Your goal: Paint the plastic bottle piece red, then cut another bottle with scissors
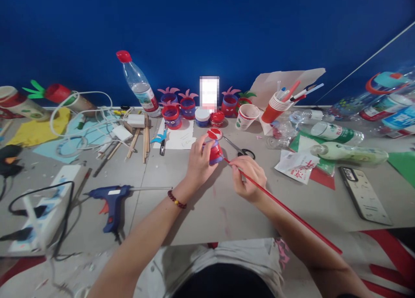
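My left hand [200, 160] is wrapped round a small cup [215, 153] painted red and purple, tilted over the table. A long, thin red paintbrush [288, 208] is pinched in my right hand [249, 177], its handle running back over my forearm. The brush tip is at the cup's lower right side, and seems to touch it. Just behind the cup lies a round white lid [214, 133] smeared with red. Farther back stand an open jar of red paint [217, 118] and a white-lidded jar [202, 116]. My left fingers hide part of the cup.
Scissors [242, 151] lie behind my right hand. Several painted cups [171, 116] with paper leaves stand at the back. A glue gun [113, 203] and a power strip [52, 207] are on the left; bottles [337, 133] and a phone [365, 196] are on the right.
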A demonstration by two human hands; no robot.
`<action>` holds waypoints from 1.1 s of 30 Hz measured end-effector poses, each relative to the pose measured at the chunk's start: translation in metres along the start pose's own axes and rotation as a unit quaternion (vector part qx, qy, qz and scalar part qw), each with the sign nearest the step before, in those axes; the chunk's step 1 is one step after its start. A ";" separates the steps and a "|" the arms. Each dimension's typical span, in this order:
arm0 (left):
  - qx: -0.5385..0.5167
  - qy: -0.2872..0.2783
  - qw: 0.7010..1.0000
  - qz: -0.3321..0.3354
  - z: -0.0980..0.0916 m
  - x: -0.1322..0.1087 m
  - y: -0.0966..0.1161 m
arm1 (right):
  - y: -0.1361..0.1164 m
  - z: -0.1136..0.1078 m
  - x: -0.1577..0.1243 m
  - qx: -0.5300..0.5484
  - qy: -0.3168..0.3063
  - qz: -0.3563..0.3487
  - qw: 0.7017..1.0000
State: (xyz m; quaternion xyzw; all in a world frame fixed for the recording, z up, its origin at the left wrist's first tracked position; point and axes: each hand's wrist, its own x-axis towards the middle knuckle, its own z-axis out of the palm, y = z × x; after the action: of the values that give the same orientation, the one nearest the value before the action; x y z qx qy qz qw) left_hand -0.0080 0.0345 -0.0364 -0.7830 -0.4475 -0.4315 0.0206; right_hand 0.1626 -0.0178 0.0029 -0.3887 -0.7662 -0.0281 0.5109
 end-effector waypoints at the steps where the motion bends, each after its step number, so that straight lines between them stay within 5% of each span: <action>1: 0.003 -0.005 1.000 -0.002 0.000 0.000 0.000 | -0.002 0.000 0.000 0.007 0.000 -0.006 1.000; 11: 0.023 -0.004 1.000 0.017 0.003 -0.001 0.001 | -0.007 0.000 0.003 0.079 0.002 -0.024 0.997; 22: 0.007 0.025 0.999 0.032 0.003 -0.001 -0.001 | 0.000 -0.009 0.015 0.020 0.022 0.043 0.999; 33: -0.017 0.025 0.999 0.015 -0.002 0.000 -0.001 | 0.014 -0.012 0.012 -0.032 0.043 0.032 0.998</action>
State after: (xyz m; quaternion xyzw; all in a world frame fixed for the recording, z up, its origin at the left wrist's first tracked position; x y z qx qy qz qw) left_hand -0.0102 0.0348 -0.0355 -0.7788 -0.4278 -0.4580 0.0250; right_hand 0.1786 -0.0064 0.0134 -0.4276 -0.7295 -0.0524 0.5312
